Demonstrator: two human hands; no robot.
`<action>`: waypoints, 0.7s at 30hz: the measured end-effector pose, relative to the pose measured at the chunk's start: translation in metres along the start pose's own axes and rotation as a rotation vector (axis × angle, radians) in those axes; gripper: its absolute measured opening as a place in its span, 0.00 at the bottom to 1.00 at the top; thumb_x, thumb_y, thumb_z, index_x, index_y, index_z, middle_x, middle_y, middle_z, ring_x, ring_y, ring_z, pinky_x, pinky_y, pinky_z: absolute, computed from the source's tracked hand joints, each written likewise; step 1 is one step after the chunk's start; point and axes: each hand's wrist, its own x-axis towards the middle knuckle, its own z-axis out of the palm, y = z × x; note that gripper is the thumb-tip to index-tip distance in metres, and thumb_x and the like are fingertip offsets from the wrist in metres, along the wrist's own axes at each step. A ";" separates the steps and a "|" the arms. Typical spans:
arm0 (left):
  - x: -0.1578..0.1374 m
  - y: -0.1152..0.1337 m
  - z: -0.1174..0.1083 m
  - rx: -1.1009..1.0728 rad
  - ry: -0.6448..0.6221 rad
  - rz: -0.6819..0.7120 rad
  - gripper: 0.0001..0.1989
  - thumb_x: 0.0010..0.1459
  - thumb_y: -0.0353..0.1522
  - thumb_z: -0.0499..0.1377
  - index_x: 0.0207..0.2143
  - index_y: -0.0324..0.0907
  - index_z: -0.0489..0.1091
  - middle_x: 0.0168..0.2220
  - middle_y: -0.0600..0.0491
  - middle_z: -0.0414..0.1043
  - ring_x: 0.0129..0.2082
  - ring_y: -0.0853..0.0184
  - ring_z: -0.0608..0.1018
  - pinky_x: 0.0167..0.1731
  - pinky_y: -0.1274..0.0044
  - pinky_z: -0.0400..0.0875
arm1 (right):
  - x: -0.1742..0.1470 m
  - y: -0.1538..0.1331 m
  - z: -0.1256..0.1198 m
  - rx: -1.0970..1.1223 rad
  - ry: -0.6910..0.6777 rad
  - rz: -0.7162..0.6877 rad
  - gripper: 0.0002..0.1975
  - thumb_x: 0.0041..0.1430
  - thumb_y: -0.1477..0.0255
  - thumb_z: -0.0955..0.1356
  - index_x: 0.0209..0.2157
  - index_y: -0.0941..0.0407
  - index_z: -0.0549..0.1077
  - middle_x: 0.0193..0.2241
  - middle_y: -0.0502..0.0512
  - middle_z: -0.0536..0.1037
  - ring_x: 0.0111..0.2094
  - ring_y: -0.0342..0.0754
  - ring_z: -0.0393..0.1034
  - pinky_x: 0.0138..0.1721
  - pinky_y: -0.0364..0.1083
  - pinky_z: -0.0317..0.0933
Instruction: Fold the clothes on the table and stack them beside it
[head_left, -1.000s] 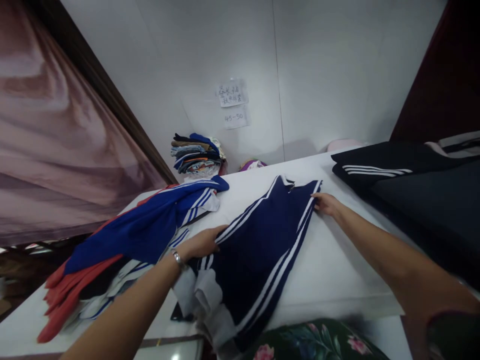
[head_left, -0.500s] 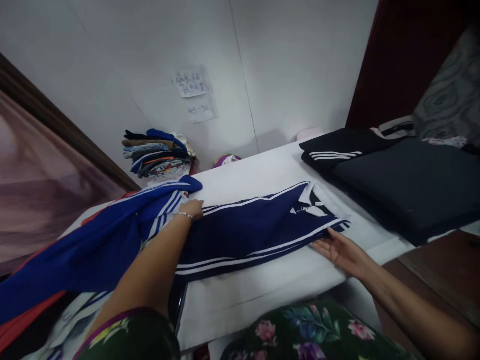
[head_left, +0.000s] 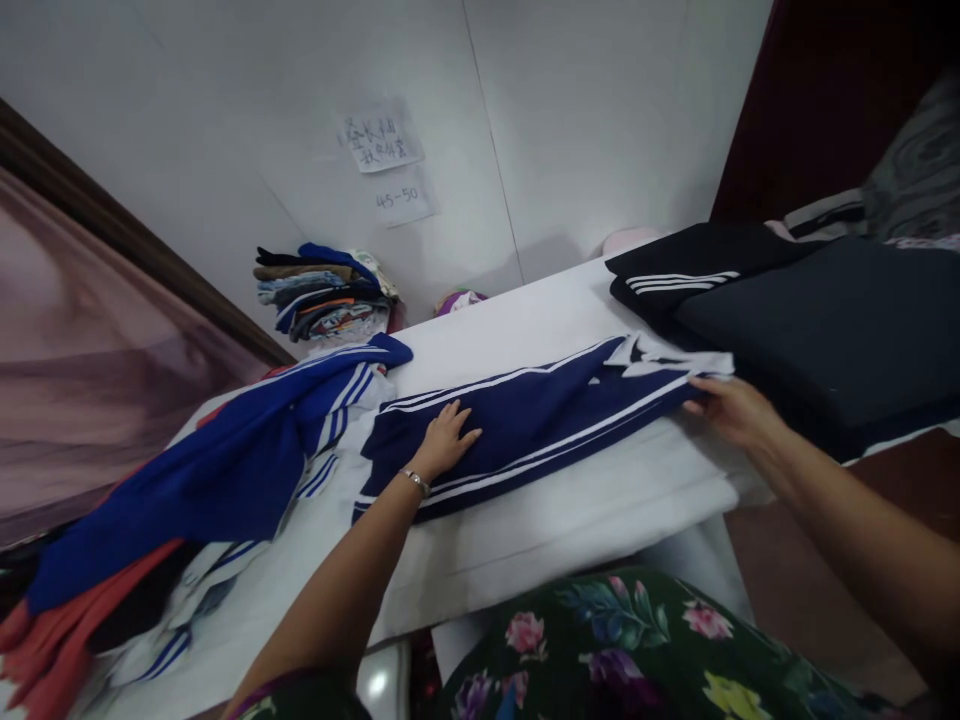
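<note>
A navy jacket with white stripes along its long edges lies folded into a long strip on the white-covered table. My left hand rests flat on its left part, fingers spread. At the other end, the white collar is bunched up, and my right hand pinches the near edge of the jacket beside it. To the left a bright blue garment with white stripes lies loosely spread, apart from the navy one.
Red clothing hangs near the front left corner. A stack of folded clothes stands by the wall at the back. Large dark folded garments cover the right end. Handwritten papers are stuck on the wall.
My left hand has moved right, from the jacket's far left edge onto its body. My right hand has closed on the collar end, and the collar has bunched rightward.
</note>
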 end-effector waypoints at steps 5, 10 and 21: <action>-0.002 0.017 0.008 -0.029 -0.044 0.075 0.30 0.63 0.46 0.49 0.62 0.40 0.59 0.66 0.41 0.49 0.66 0.55 0.53 0.61 0.61 0.53 | 0.012 -0.016 -0.032 -0.031 0.144 -0.078 0.08 0.56 0.86 0.66 0.31 0.60 0.70 0.24 0.48 0.72 0.22 0.39 0.66 0.18 0.35 0.62; -0.008 0.026 0.026 0.005 0.039 0.067 0.30 0.64 0.45 0.48 0.64 0.41 0.55 0.66 0.43 0.51 0.67 0.57 0.52 0.62 0.61 0.49 | 0.003 0.004 -0.054 -0.142 0.159 -0.026 0.07 0.56 0.85 0.66 0.33 0.59 0.70 0.28 0.50 0.73 0.26 0.40 0.67 0.26 0.39 0.69; -0.076 0.016 0.019 0.056 0.221 -0.154 0.25 0.64 0.45 0.48 0.56 0.40 0.67 0.61 0.44 0.62 0.64 0.56 0.58 0.63 0.60 0.47 | 0.008 0.000 -0.051 -0.242 0.214 -0.086 0.04 0.58 0.70 0.68 0.33 0.57 0.71 0.30 0.51 0.72 0.28 0.43 0.67 0.26 0.44 0.66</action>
